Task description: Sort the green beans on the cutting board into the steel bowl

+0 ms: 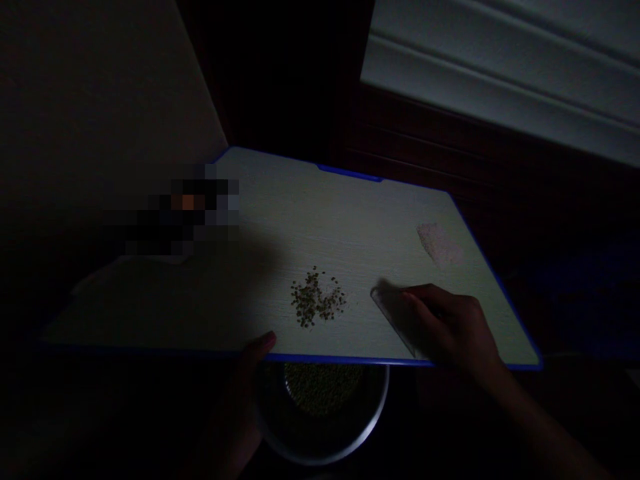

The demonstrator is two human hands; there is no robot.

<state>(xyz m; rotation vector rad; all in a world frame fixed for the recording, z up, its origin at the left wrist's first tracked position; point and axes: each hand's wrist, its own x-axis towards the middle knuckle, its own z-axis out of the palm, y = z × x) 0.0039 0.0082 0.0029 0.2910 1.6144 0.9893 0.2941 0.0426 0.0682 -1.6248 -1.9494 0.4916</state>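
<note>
A pale board (300, 207) with a blue rim lies in front of me. My left hand (245, 400) is at its near edge, thumb on top; the other fingers are hidden in the dark. Beside that hand, partly under the edge, is a metal bowl (373, 427) holding many small green beans (325, 390). A loose patch of similar beans (316, 300) lies on the board, with pale bits among them. To their right, my right hand (450, 323) is closed on a thin, flat, card-like piece (393, 321), its long edge against the board.
A small pinkish, grainy heap (440, 244) lies near the board's right side. At the left end is a blurred-out dark patch (175, 213). A wall (100, 87) rises on the left, and light ridged panels (500, 60) stand at the back right. The scene is very dark.
</note>
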